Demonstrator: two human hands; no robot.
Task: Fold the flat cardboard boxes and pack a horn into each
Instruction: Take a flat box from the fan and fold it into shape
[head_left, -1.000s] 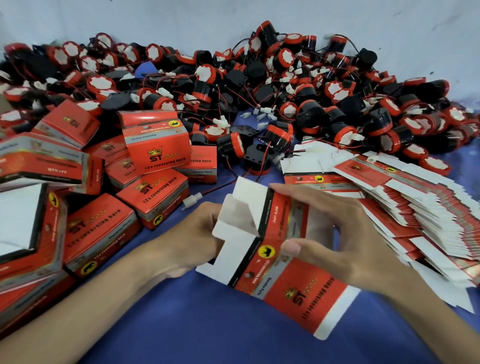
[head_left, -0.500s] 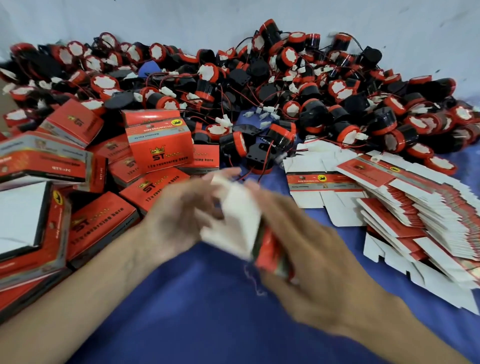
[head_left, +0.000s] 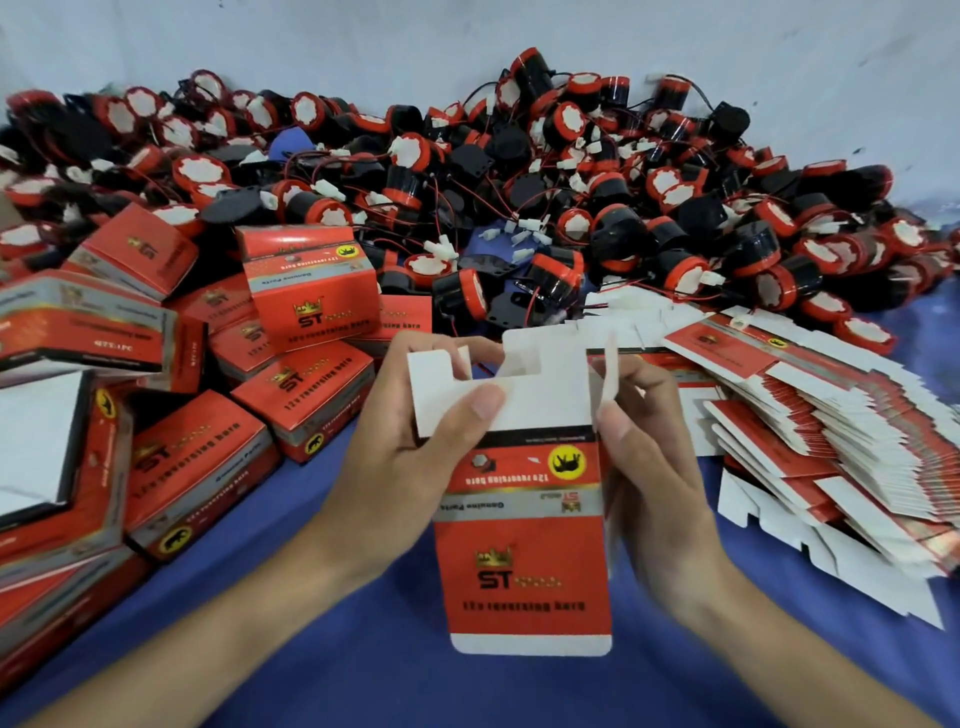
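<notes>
A red cardboard box (head_left: 522, 545), opened into a sleeve, stands upright between my hands, its white flaps pointing up and away from me. My left hand (head_left: 410, 457) grips its left side, thumb pressed on a white flap. My right hand (head_left: 649, 467) holds the right side, fingers at a side flap. A big heap of red and black horns (head_left: 550, 208) with wires lies behind. Flat unfolded boxes (head_left: 831, 415) are fanned out to the right.
Several closed red boxes (head_left: 306, 306) are piled at the left on the blue cloth (head_left: 363, 649). A larger carton with a white inside (head_left: 41, 436) sits at the far left. A pale wall rises behind the horns.
The box was lying slanted, then was turned in a blur. Now it stands upright and opened, printed face toward me, with both hands at its upper flaps.
</notes>
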